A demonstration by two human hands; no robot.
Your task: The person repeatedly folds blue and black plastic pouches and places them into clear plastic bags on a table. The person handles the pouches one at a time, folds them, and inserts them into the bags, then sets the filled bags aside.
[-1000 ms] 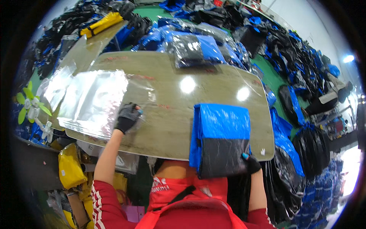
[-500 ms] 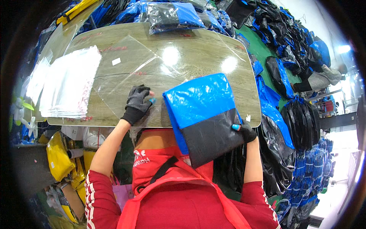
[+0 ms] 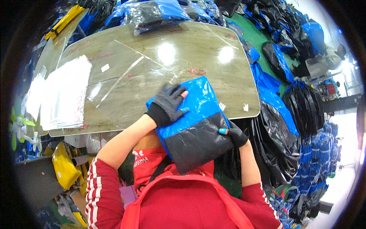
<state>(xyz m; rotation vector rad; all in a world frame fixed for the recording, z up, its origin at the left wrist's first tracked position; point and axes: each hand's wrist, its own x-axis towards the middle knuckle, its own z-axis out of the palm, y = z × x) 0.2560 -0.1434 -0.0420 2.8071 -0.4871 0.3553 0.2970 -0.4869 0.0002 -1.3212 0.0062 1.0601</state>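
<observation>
A: State of play, biggest item 1st?

B: Tbl (image 3: 238,82), lying ahead of the grip, bears a pkg (image 3: 152,16) in clear wrap at its far edge, well beyond. Bag stack (image 3: 66,97) lies far left of the grip; nearer, ahead & left, a single clear bag (image 3: 131,70) lies flat.

A: And the piece in hand?

B: Folded blue-and-black sheet (image 3: 196,131) spreads left from the grip, blue half ahead, black half bodyward, near corner past tbl's edge, over the red apron (image 3: 146,164). Folding looks done, my read; no clear wrap on it yet, unlike the pkg.

A: Hands' pose?

B: R hand (image 3: 237,135) grasps the black half's right side, thumb on top, fingers hidden below. L hand (image 3: 167,105), left of the grip, rests palm-down on the blue half, clasping nothing, its arm slanting in fr. lower left. Both gloved.

A: Smallest?

B: White tag (image 3: 246,107), on tbl just ahead of the grip.
</observation>
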